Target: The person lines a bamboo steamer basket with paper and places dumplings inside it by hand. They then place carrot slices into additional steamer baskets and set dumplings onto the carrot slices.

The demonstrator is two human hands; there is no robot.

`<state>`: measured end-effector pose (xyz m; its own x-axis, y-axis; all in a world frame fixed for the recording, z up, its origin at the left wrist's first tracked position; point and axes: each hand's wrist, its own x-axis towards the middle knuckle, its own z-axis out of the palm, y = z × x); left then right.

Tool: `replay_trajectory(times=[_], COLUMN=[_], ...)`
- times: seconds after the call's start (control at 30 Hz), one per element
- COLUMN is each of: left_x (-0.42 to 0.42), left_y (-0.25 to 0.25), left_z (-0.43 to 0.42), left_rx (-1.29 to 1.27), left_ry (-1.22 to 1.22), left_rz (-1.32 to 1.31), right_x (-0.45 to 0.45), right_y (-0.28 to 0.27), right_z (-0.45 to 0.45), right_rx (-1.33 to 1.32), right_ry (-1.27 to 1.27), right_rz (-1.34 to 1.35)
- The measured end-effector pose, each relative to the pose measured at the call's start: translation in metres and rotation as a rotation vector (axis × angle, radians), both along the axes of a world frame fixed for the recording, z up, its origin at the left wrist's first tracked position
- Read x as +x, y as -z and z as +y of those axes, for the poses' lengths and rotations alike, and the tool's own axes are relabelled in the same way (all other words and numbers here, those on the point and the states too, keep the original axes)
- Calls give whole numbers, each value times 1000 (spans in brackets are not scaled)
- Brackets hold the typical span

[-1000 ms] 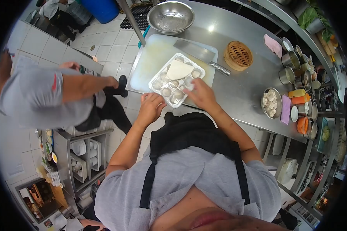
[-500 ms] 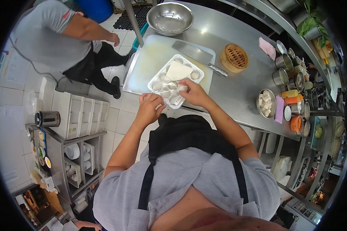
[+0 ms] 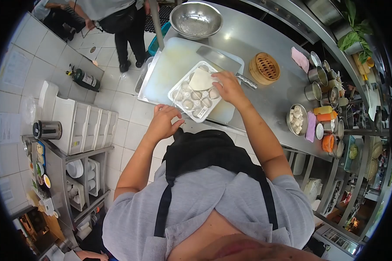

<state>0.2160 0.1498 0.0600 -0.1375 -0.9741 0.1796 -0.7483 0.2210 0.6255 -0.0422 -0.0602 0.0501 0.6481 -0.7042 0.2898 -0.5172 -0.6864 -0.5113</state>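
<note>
A white tray [image 3: 200, 114] of round mushrooms lies tilted on the cutting board [image 3: 163, 65], with torn clear film across it. On its upper part rests a pale flat piece [image 3: 201, 81]. My right hand [image 3: 228, 88] touches the right edge of that piece, fingers bent; what they grip, if anything, is too small to tell. My left hand [image 3: 166, 120] is by the tray's lower left corner, thumb and fingers apart, with film close to its fingertips. A cleaver [image 3: 217, 58] lies behind the tray.
A metal bowl [image 3: 196, 20] stands at the back. On the steel table [image 3: 270, 102] are a bamboo steamer [image 3: 265, 68], a bowl of white chunks [image 3: 297, 119], cloths and several pots. Another person [image 3: 122, 21] stands beyond the table's left end.
My right hand has moved up from the mushrooms to the pale piece. My left hand has shifted slightly away from the tray. The other person in grey has left the left side.
</note>
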Motion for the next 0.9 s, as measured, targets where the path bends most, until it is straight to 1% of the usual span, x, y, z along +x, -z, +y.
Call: replay_trajectory(times=[0.03, 0.1, 0.17, 0.33, 0.4, 0.43, 0.5, 0.53, 0.6, 0.63, 0.67, 0.7, 0.73, 0.77, 0.8, 0.83, 0.9], left_x=[-2, -4, -8, -14, -15, -16, -17, -17, -21, -25, -30, -36, -42, -51, -61, -70, -86], left_y=[-1, -1, 2, 2, 1, 1, -3, -6, -14, -18, -22, -25, -29, -32, -40, -41, -43], left_z=[1, 2, 3, 3, 0, -2, -6, -9, -17, -24, -31, -40, -52, -61, -66, -75, -94], left_rx=[-17, -37, -55, -82, -104, -125, -149, -161, -176, -284, -391, -395, -420, -442, -289, -289, 0], left_ry=[-5, -5, -76, -145, -162, -162, -160, -175, -179, -214, -250, -242, -208, -173, -172, -165, -115], left_rz=[8, 14, 54, 164, 185, 197, 209, 243, 274, 241, 209, 207, 270, 333, 433, 430, 861], right_x=[2, 4, 10, 10, 8, 7, 4, 1, -9, -12, -15, -16, -17, -14, -12, -10, -10], right_y=[0, 4, 13, 19, 13, 11, 2, -4, -16, -17, -18, -21, -24, -38, -48, -53, -60], right_z=[-3, -10, -12, -20, -23, -23, -17, -14, -8, -4, 2, 10, 19, 32, 44, 52, 64], right_rx=[-1, -106, -129, -164, -131, -136, 273, 270, 459, 452, 459, 467, 463, 436, 409, 406, 391], right_ry=[0, -32, -35, -58, -16, -16, 278, 280, 352, 357, 296, 234, 239, 182, 127, 132, 61], right_rz=[-1, 172, 187, 185, -33, -34, -326, -328, -512, -518, -543, -567, -572, -557, -542, -547, -565])
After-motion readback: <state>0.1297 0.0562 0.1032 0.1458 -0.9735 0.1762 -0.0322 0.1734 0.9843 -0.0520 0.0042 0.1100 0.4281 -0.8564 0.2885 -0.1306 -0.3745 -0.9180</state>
